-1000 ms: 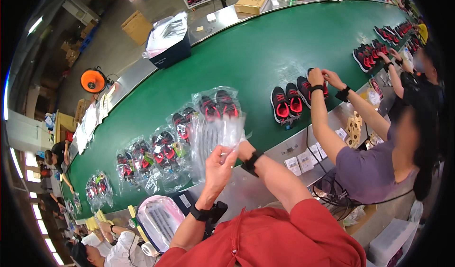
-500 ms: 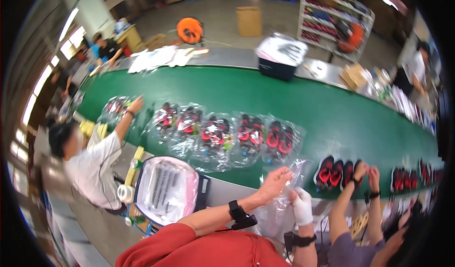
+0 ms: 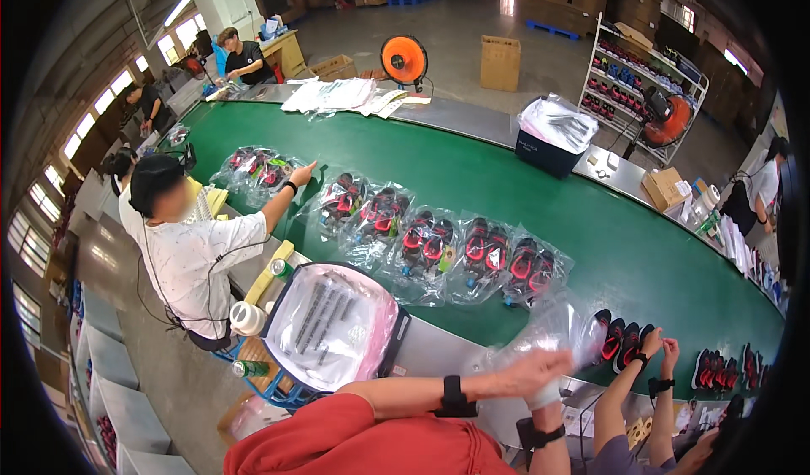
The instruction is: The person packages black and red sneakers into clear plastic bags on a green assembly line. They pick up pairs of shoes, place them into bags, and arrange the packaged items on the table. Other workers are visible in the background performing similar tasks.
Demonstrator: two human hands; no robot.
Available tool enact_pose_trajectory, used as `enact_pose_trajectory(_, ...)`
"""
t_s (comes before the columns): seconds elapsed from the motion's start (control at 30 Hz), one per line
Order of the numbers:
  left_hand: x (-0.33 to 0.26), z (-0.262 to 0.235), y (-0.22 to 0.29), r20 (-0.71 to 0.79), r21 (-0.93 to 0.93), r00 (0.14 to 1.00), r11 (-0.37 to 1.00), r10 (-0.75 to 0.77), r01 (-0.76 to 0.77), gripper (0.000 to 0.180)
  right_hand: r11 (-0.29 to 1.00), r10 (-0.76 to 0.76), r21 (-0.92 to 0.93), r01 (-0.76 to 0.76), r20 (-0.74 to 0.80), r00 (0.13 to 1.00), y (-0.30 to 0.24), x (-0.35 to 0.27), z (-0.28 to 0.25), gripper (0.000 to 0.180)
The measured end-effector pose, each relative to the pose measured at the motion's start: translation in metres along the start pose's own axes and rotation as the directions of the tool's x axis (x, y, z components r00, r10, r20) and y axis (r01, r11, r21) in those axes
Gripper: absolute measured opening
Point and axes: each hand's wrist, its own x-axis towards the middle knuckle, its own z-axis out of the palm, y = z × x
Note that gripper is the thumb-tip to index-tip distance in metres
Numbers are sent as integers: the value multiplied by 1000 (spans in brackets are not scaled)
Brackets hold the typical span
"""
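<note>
A clear plastic bag billows over the belt's near edge, just beyond my hands. My left hand, somewhat blurred, is closed at the bag's near end. Behind it is my right hand, in a white covering; its fingers are mostly hidden. Black bands circle both my wrists. Several pairs of black-and-red shoes lie bagged in clear plastic to the left of my bag. Unbagged shoes stand just to its right, touched by a co-worker's hand.
The green conveyor belt spans the view. A bin lined with clear bags stands left of me. Another co-worker reaches over the belt at left. Across it are a dark box of bags, an orange fan and a shoe rack.
My hands have drawn together, the left now in front of the right. The bag has spread out beyond them towards the unbagged shoes. The whole view has shifted.
</note>
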Motion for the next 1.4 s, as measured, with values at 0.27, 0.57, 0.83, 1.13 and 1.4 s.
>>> enact_pose_trajectory(0.27,-12,-31,37,442,49,874,978,-203,202,18,976,201,65,-209,121,972,45,8,22,19)
enact_pose_trajectory(0.57,21,-119,-32,-408,26,879,959,-248,283,16,779,166,601,-180,80,983,-30,57,21,23)
enact_pose_trajectory(0.83,61,-87,-8,-239,30,888,911,-393,411,16,709,669,-18,-705,-300,680,129,9,30,47)
enact_pose_trajectory(1.13,62,-87,-39,-263,-54,840,877,-475,478,12,594,779,-135,-793,-147,609,174,28,101,37)
enact_pose_trajectory(1.4,52,-91,-85,-253,-344,784,810,-567,475,18,91,679,994,-62,-16,734,119,-11,-12,46)
